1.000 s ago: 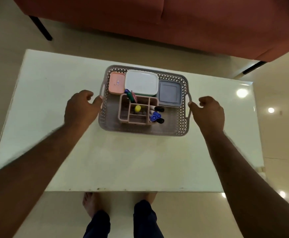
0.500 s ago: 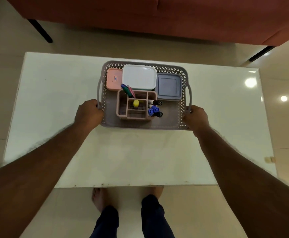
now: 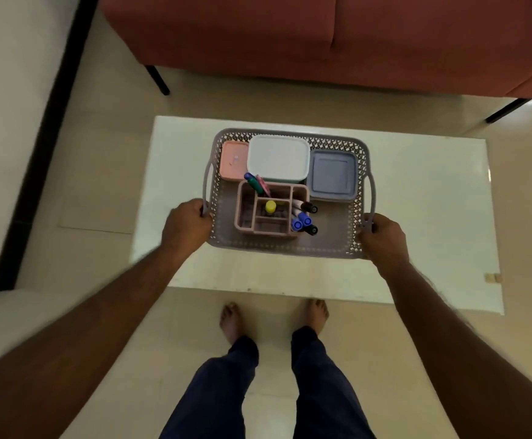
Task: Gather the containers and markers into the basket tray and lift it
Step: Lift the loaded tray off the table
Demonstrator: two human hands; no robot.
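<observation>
The left hand [image 3: 186,224] and right hand [image 3: 382,237] now grasp the basket [image 3: 290,248] at its side handles, fingers clenched around them; a second ago both hands were only approaching. The basket appears raised above the counter [image 3: 416,191], nearer the body than before. Containers [image 3: 278,156] and markers [image 3: 302,217] sit inside. Judgement: gathering is complete and the lift is under way.
</observation>
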